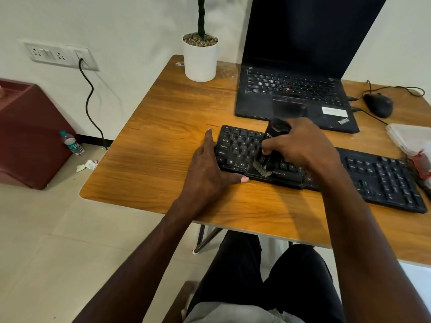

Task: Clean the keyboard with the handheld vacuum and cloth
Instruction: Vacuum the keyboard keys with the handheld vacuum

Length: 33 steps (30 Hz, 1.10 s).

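The wooden desk (163,117) fills most of what I see, my legs in dark trousers tucked under its near edge. At the back stands an open black laptop (296,89) with its screen dark, and left of it a white pot (200,59) holding a thin dark plant stem in pebbles. Across the front of the desk lies the black keyboard (382,176), set at a slant, its left end nearer the laptop and its number pad out toward my right. My left hand (210,164) lies flat at the keyboard's left end, fingers straight and close together along its side edge, my thumb stretched out along the front edge. My right hand (300,145) is over the keys at the left-middle of the board, fingers curled round the black handheld vacuum (277,130); I hold it tilted, top end toward the laptop, its brush tip (262,167) down on the keys just above the space bar. The brush is blurred. A black mouse (379,104) sits right of the laptop, its cable looping behind it. At the desk's right edge lies a pale folded cloth (410,138), well apart from my hands.
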Motion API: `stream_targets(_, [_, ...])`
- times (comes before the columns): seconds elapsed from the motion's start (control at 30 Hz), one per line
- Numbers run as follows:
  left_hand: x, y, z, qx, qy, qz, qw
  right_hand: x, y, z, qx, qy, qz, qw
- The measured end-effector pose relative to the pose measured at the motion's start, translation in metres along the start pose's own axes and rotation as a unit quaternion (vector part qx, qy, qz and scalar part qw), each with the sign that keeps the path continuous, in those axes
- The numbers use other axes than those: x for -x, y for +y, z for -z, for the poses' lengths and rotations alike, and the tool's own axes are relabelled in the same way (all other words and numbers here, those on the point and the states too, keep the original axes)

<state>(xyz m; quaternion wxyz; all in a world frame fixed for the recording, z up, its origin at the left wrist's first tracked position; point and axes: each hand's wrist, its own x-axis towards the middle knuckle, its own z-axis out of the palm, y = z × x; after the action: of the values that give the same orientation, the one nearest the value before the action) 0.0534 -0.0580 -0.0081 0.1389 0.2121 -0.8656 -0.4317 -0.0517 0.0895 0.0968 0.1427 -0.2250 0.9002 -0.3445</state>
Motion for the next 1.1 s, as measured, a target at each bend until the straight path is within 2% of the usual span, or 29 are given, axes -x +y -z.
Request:
stream_targets(0.1, [0.001, 0.0, -0.001, -0.003, 0.0, 0.002, 1.0, 0.006, -0.006, -0.015, -0.08, 0.044, 0.034, 0.995])
stream_targets(0.17, [0.0, 0.001, -0.001, -0.001, -0.001, 0.003, 1.0, 0.011, -0.008, -0.029, -0.03, 0.032, 0.064, 0.997])
stream_targets(0.27, [0.0, 0.0, -0.001, -0.007, -0.002, 0.001, 1.0, 0.017, -0.006, -0.021, 0.039, -0.016, 0.047, 0.998])
stream_targets(0.4, [0.0, 0.0, -0.001, -0.011, -0.002, 0.0, 1.0, 0.012, -0.009, -0.021, -0.031, 0.047, 0.087, 0.995])
stream_targets(0.47, [0.0, -0.001, -0.002, -0.023, -0.002, -0.006, 1.0, 0.011, -0.011, -0.033, -0.054, 0.022, 0.092, 0.994])
stream_targets(0.53, [-0.001, -0.002, -0.002, -0.041, 0.004, -0.022, 0.999, 0.013, -0.002, -0.034, -0.051, 0.022, 0.055, 0.997])
stream_targets(0.63, [-0.002, -0.004, -0.003, -0.06, 0.012, -0.032, 0.998, 0.022, 0.016, -0.01, 0.034, 0.107, -0.008, 0.994])
stream_targets(0.7, [-0.002, -0.005, -0.004, -0.063, 0.016, -0.035, 0.997, 0.026, 0.02, -0.001, 0.066, 0.169, -0.011, 0.983])
stream_targets(0.73, [-0.002, -0.005, -0.004, -0.064, 0.018, -0.039, 0.997, 0.025, 0.016, -0.002, 0.029, 0.168, -0.003, 0.985])
stream_targets(0.8, [-0.002, -0.005, -0.004, -0.068, 0.023, -0.044, 0.996, 0.026, 0.007, -0.017, -0.07, 0.107, 0.012, 0.992])
stream_targets(0.87, [-0.002, -0.004, -0.004, -0.069, 0.027, -0.048, 0.996, 0.027, 0.006, -0.032, -0.081, 0.065, 0.018, 0.994])
stream_targets(0.93, [-0.002, -0.003, -0.005, -0.078, 0.026, -0.045, 0.996, 0.032, 0.016, -0.027, -0.067, 0.068, -0.012, 0.995])
stream_targets(1.0, [-0.002, -0.002, -0.005, -0.09, 0.024, -0.035, 0.995, 0.038, 0.035, -0.005, -0.043, 0.103, -0.068, 0.991])
stream_targets(1.1, [-0.002, 0.001, -0.007, -0.092, 0.019, -0.022, 0.995, 0.049, 0.052, 0.03, 0.04, 0.237, -0.095, 0.966])
